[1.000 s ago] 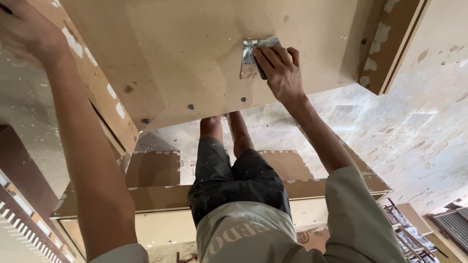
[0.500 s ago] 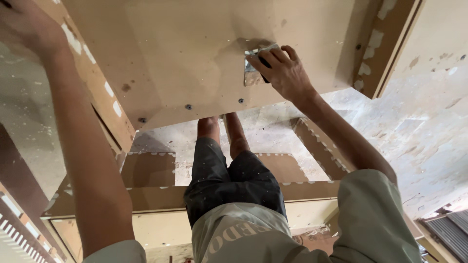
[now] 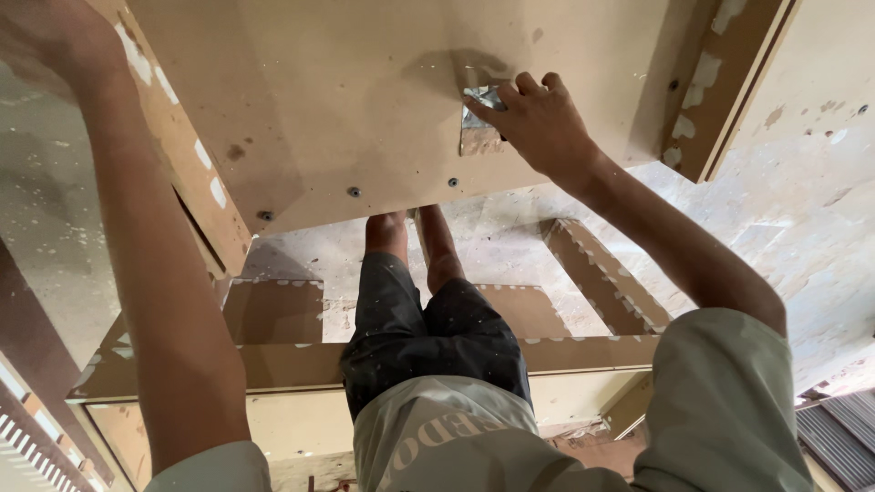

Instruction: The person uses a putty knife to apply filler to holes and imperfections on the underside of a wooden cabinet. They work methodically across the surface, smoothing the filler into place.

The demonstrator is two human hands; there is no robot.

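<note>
The big pale board [image 3: 365, 100] fills the top of the view, a flat sheet of fibreboard with a row of screw heads [image 3: 354, 192] near its lower edge and patches of light filler on its darker side rails [image 3: 196, 173]. Below it runs the dusty concrete floor [image 3: 802, 210], with more flat brown frame pieces [image 3: 602, 273] lying on it and a long panel [image 3: 301, 364] crossing in front of the person's knees.

The left hand [image 3: 46, 36] is up at the top corner, pressed against the left rail; its fingers run out of view, so I cannot tell how they are closed. The right hand [image 3: 542, 123] lies flat on the board face, fingers close together and bearing down on a folded piece of sandpaper [image 3: 478, 123] (greyish, creased, pinned under the fingertips rather than gripped all round).

As I judge it, the paper could slide out from under those fingers, since only pressure holds it. The screw heads sit just below the patch being rubbed and could snag or tear the sheet. The frame pieces on the floor lie close to the feet, an easy thing to trip on.
</note>
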